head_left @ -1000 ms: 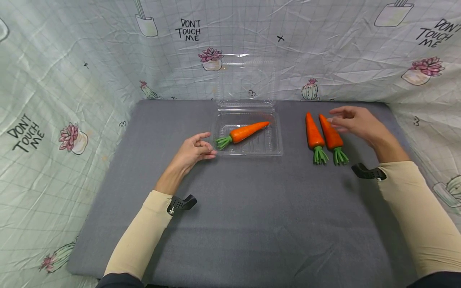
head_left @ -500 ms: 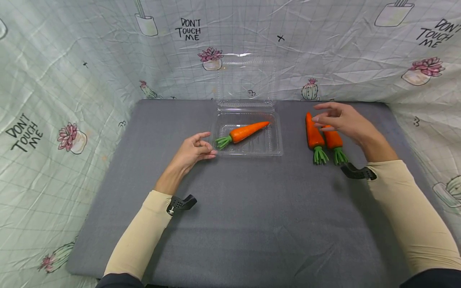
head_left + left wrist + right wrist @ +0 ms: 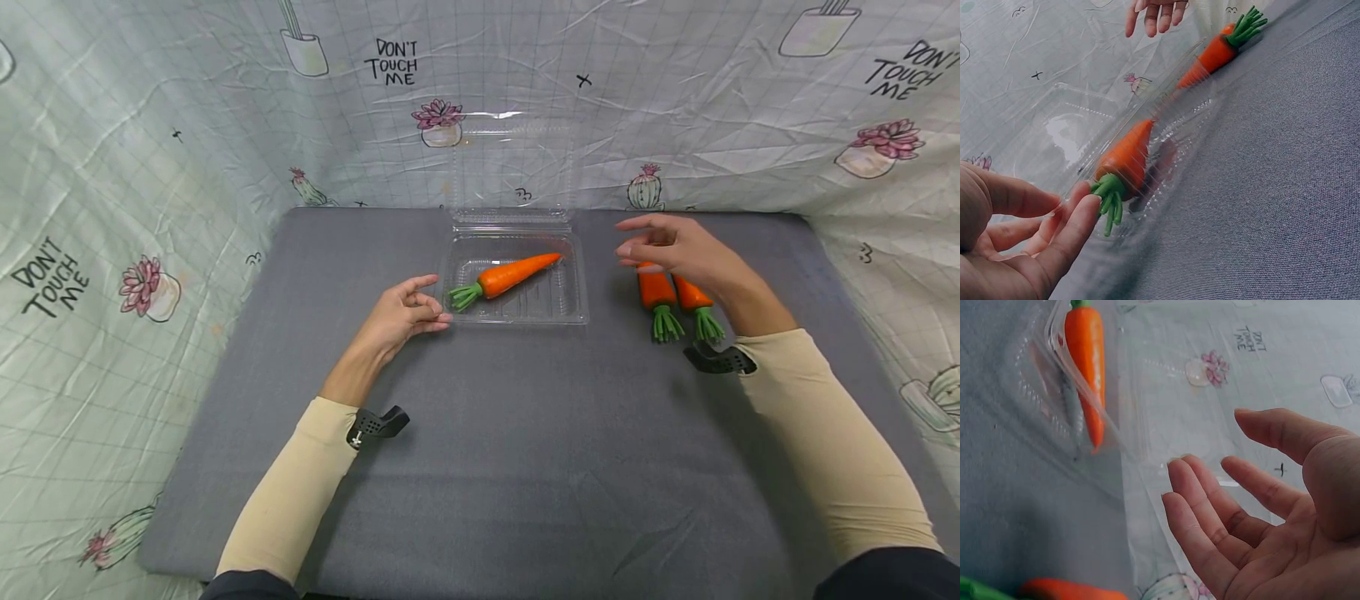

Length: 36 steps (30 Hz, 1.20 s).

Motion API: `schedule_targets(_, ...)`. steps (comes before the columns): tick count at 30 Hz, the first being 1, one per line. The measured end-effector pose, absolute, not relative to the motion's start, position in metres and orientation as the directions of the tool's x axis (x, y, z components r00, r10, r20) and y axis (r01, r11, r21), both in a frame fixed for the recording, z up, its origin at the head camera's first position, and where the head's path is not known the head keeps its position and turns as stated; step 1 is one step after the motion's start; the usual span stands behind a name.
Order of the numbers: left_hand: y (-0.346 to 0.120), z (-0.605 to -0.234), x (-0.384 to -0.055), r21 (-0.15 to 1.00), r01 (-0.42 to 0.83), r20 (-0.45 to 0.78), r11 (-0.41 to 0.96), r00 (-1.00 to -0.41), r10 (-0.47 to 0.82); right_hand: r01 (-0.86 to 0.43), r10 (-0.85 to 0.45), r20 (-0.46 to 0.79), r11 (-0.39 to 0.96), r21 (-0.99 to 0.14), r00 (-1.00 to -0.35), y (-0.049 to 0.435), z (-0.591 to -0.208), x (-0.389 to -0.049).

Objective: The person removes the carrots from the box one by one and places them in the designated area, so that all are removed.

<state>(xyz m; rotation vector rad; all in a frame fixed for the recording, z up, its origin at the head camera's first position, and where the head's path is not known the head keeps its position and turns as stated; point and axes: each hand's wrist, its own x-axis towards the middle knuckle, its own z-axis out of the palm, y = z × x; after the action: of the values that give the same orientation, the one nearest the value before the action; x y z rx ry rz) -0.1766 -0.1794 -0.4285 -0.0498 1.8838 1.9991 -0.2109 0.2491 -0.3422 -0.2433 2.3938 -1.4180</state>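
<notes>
A clear plastic clamshell box (image 3: 525, 322) stands with its lid raised at the back of the table. Inside it one orange carrot (image 3: 517, 274) with a green top lies slantwise. My left hand (image 3: 397, 321) pinches the box's left rim between thumb and fingers, close to the green stems in the left wrist view. To the right of the box lie two more carrots, the nearer one (image 3: 656, 292) and the outer one (image 3: 693, 296), their tips hidden by my right hand (image 3: 686, 250). That hand hovers over them, palm bare in the right wrist view, fingers (image 3: 1200, 537) loosely extended.
The grey tabletop (image 3: 510, 467) spreads in front of the box. A printed cloth (image 3: 675, 100) with cactus drawings hangs behind the table and along both sides. The raised lid (image 3: 513, 158) overlaps the back cloth.
My right hand has moved left, from beside the outer carrot to above both loose carrots, hiding their tips. The left hand, the box and the carrots have stayed in place.
</notes>
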Motion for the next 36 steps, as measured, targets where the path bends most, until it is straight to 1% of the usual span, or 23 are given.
schedule_targets(7, -0.179, -0.427, -0.176, 0.950, -0.310, -0.292, -0.032, -0.921, 0.256, 0.021, -0.340, -0.219, 0.501, -0.865, -0.914, 0.234, -0.343, -0.213)
schedule_targets(14, -0.179, -0.428, -0.177, 0.952, -0.304, -0.287, -0.029, -0.922, 0.260, 0.032, -0.378, -0.237, 0.476, -0.879, -0.895, 0.220, -0.345, -0.216)
schedule_targets(20, -0.179, -0.428, -0.177, 0.953, -0.302, -0.285, -0.030, -0.924, 0.257, 0.029, -0.390, -0.248, 0.490, -0.871, -0.887, 0.210, -0.346, -0.216)
schedule_targets(27, -0.179, -0.429, -0.176, 0.953, -0.301, -0.284, -0.030, -0.925, 0.255, 0.035, -0.433, -0.255, 0.454, -0.890, -0.864, 0.199, -0.347, -0.218)
schedule_targets(36, -0.179, -0.428, -0.177, 0.954, -0.298, -0.280, -0.028, -0.923, 0.265, 0.057, -0.463, -0.292, 0.458, -0.887, -0.837, 0.186, -0.355, -0.223)
